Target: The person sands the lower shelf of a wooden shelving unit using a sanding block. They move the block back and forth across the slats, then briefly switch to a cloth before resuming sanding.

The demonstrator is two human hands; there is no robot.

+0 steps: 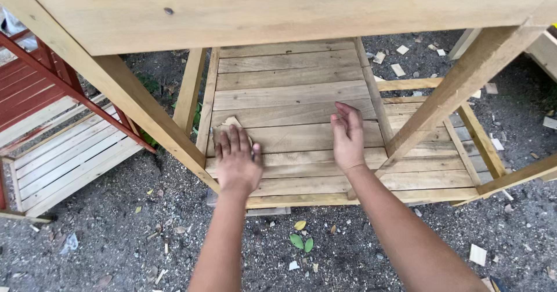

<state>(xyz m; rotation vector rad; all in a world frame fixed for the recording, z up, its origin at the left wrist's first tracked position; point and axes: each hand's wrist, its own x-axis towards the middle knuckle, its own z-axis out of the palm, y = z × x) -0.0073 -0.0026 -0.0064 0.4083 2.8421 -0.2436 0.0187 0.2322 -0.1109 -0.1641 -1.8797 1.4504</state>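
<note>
A slatted lower shelf (pixel 290 89) sits inside a wooden frame, just above the ground (pixel 104 234). Across the top of the view runs a broad top board (pixel 290 8), nearer the camera than the shelf. A left leg (pixel 139 112) slants down from it on the shelf's left side, and a right leg (pixel 458 89) slants down on its right. On the shelf's left part lies a sheet of sandpaper (pixel 232 124), with the left hand (pixel 237 161) flat on it. The right hand (pixel 348 135) hangs over the shelf's right part, well apart from the left. Left of the frame lies a slatted panel (pixel 64 158) under a rail (pixel 69 89). Wood offcuts (pixel 398 69) lie scattered behind the shelf, and leaves (pixel 301 242) lie before it.
</note>
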